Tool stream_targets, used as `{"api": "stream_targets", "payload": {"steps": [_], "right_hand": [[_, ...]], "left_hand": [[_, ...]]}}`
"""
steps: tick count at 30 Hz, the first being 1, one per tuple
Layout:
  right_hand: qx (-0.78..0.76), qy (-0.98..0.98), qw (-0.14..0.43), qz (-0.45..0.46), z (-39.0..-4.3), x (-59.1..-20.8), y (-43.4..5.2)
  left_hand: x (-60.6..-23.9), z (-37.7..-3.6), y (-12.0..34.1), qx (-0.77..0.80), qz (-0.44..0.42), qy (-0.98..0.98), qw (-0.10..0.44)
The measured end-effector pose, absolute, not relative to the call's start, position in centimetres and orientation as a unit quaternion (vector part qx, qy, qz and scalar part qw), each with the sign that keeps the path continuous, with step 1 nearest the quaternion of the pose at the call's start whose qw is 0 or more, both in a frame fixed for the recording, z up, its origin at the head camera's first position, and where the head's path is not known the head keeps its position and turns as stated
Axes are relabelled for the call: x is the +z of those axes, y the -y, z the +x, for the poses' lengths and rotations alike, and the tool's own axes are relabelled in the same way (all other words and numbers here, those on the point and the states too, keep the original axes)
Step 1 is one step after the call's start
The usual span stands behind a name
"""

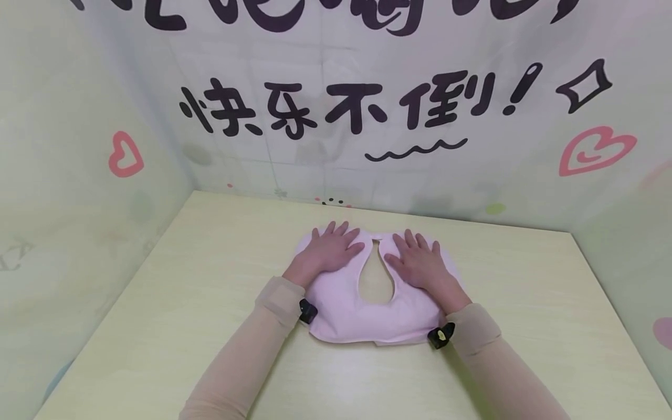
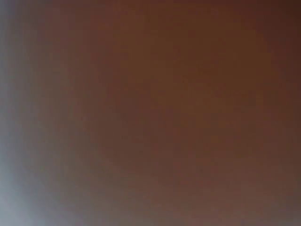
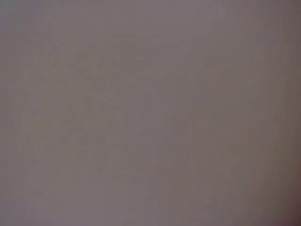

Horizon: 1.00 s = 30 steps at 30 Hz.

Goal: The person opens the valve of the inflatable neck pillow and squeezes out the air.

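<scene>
Lower centre of frame: left hand and right hand, fingers straight, pressing flat on already spread pink bib; folding seemingly not begun.

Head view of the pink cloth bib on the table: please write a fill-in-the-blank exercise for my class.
1. Both hands, the left hand and the right hand, press flat on the ____ cloth bib.
2. The bib lies on a pale yellow ____.
3. Between the hands shows a teardrop-shaped ____ in the bib.
Missing words: pink; table; opening.
</scene>
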State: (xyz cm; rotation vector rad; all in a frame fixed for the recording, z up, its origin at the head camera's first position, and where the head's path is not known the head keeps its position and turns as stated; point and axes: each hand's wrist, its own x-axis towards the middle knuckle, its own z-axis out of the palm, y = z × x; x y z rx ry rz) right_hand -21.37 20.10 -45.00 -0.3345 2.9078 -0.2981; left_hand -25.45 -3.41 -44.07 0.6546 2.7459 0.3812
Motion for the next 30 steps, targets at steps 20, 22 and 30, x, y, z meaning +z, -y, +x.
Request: {"api": "stream_targets", "payload": {"steps": [20, 22, 30], "right_hand": [[-0.093, -0.984, 0.107, -0.112, -21.52, -45.46, -20.04], [-0.093, -0.983, 0.108, -0.112, -21.58, -45.49, -19.99], [-0.088, -0.985, 0.100, -0.114, -21.49, -45.50, -19.98]], "left_hand": [[-43.72, -25.60, 3.41, 0.120, 0.226, -0.952, 0.169], [-43.60, -25.58, 3.45, 0.120, 0.225, -0.952, 0.169], [-43.67, -25.48, 3.57, 0.123, 0.227, -0.953, 0.161]]}}
